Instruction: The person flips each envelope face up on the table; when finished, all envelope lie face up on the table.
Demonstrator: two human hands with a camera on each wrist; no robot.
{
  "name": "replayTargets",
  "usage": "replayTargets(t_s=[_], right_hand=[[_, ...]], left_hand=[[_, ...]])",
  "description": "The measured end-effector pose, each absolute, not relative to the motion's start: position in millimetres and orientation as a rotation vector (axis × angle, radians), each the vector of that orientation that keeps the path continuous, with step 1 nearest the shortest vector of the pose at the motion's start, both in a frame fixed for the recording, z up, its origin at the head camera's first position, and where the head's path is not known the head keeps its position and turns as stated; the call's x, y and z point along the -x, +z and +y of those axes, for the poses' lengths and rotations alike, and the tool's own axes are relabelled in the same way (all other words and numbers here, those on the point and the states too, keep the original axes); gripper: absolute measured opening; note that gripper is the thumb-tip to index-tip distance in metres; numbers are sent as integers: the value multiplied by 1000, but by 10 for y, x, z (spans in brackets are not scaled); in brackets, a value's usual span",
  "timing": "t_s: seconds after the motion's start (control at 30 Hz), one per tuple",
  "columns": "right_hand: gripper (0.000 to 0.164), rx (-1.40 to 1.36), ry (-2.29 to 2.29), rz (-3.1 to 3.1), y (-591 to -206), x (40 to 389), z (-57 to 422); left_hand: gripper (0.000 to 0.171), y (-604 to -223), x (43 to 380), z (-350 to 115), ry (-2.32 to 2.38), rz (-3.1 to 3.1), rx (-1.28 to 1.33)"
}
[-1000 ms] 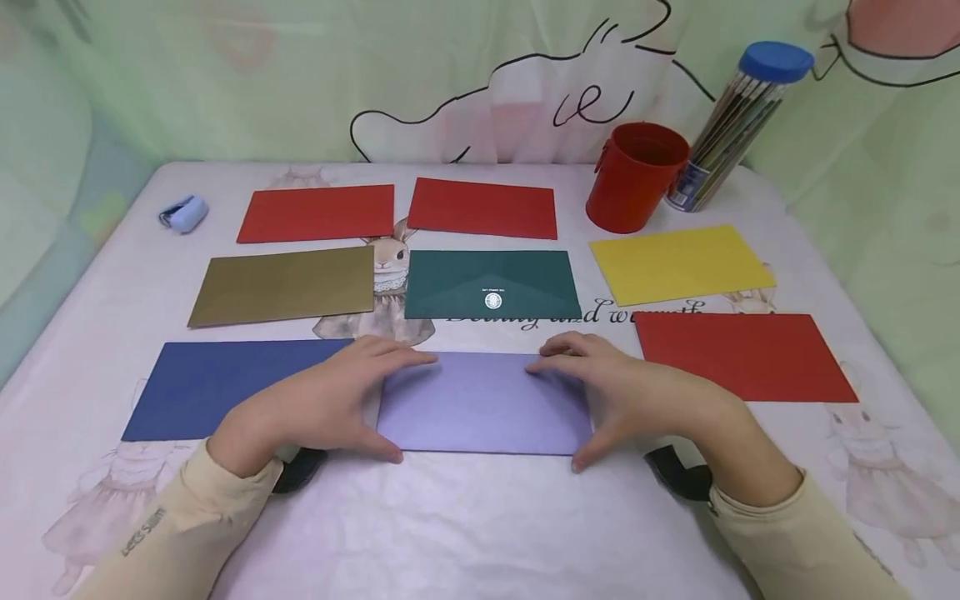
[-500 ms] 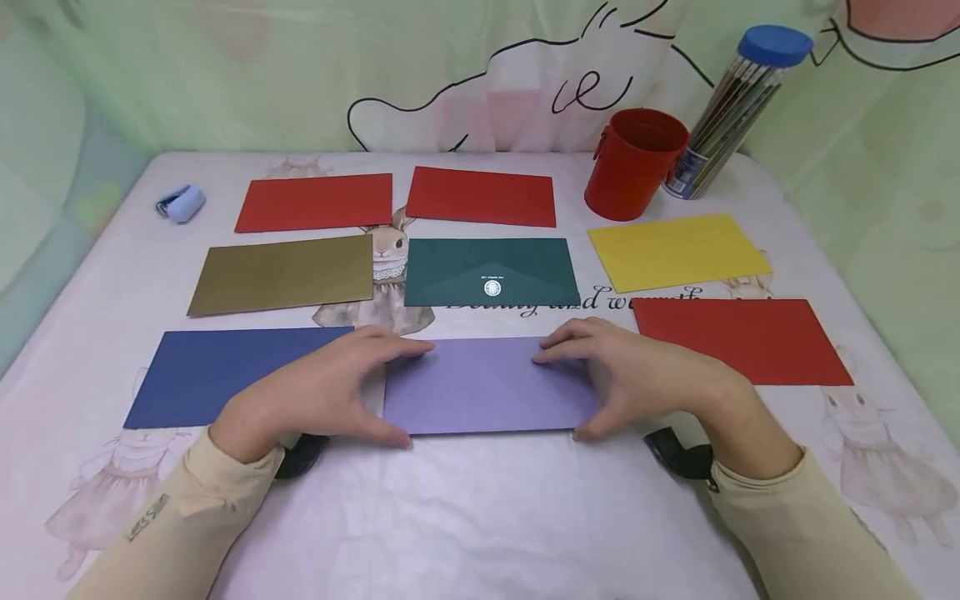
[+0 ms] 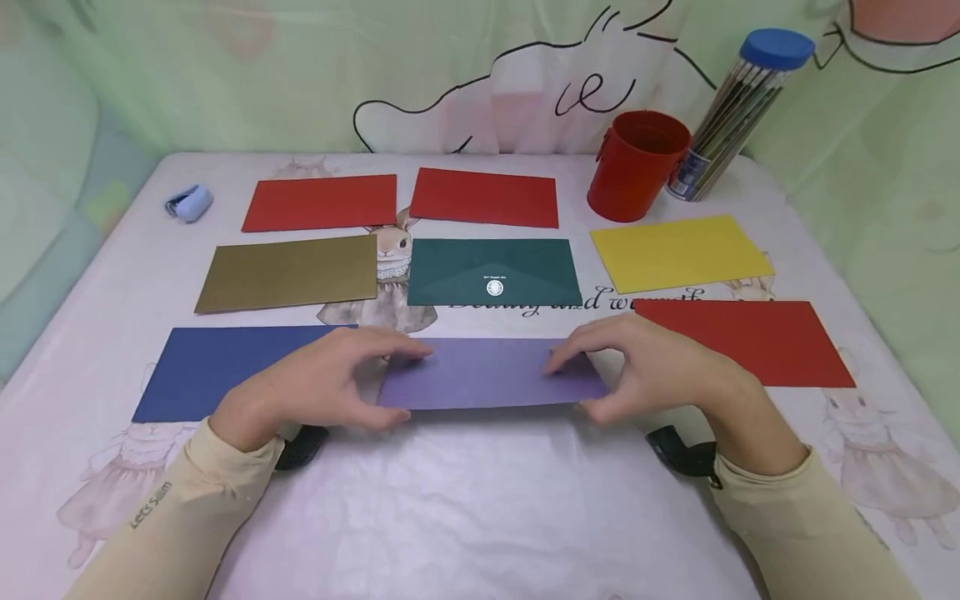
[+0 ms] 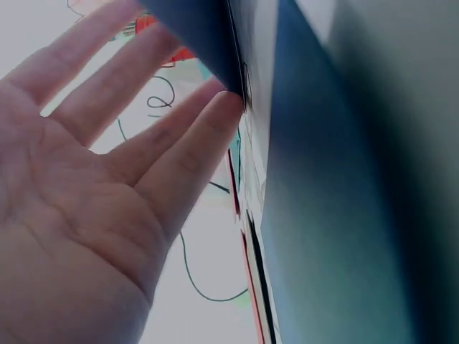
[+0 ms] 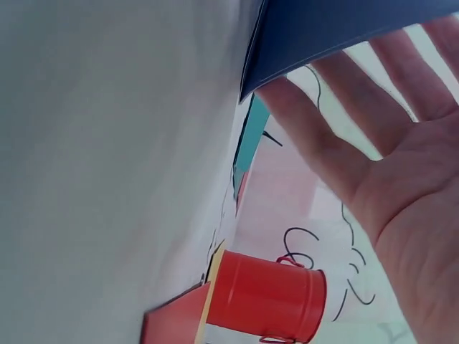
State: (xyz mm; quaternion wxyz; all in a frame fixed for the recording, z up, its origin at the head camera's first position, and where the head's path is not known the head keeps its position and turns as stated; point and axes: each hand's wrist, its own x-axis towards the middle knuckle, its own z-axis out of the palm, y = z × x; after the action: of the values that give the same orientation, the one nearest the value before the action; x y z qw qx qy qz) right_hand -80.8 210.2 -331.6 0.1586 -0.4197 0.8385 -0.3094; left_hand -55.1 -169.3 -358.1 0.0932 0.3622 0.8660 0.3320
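A purple envelope (image 3: 487, 375) lies between both hands at the front middle of the table, its near edge raised. My left hand (image 3: 322, 379) holds its left end between thumb and fingers. At its right end my right hand (image 3: 656, 367) grips it the same way, thumb at the near edge. In the left wrist view the envelope's shadowed side (image 4: 197, 32) meets the fingers of the left hand (image 4: 79, 193). The right wrist view shows the lifted envelope (image 5: 337, 32) against the fingertips of the right hand (image 5: 409, 186).
A blue envelope (image 3: 217, 367) lies partly behind the left hand, a red one (image 3: 765, 346) by the right. Behind are gold (image 3: 288, 273), green (image 3: 487, 262), yellow (image 3: 678, 252) and two red envelopes (image 3: 322, 202). A red bucket (image 3: 637, 171) and a brush tube (image 3: 731, 125) stand back right.
The purple envelope's near edge has risen and tilted up off the table, and both thumbs have moved up with it. The other envelopes have stayed in place.
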Motion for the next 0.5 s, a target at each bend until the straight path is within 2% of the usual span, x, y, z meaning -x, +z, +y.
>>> replayTargets(t_s=[0.13, 0.23, 0.37, 0.5], right_hand=[[43, 1163, -998, 2389, -3299, 836, 2129], [43, 1149, -1066, 2381, -3294, 839, 2127], [44, 1149, -1125, 2395, -3311, 833, 2119], [45, 1141, -1160, 2418, -3321, 826, 2115]], left_hand=[[48, -3558, 562, -1707, 1027, 2578, -1071], [46, -3543, 571, -1706, 1038, 2570, -1068], [51, -3556, 582, -1704, 1064, 2556, -1113], [62, -3579, 588, -1713, 1114, 2546, -1157]])
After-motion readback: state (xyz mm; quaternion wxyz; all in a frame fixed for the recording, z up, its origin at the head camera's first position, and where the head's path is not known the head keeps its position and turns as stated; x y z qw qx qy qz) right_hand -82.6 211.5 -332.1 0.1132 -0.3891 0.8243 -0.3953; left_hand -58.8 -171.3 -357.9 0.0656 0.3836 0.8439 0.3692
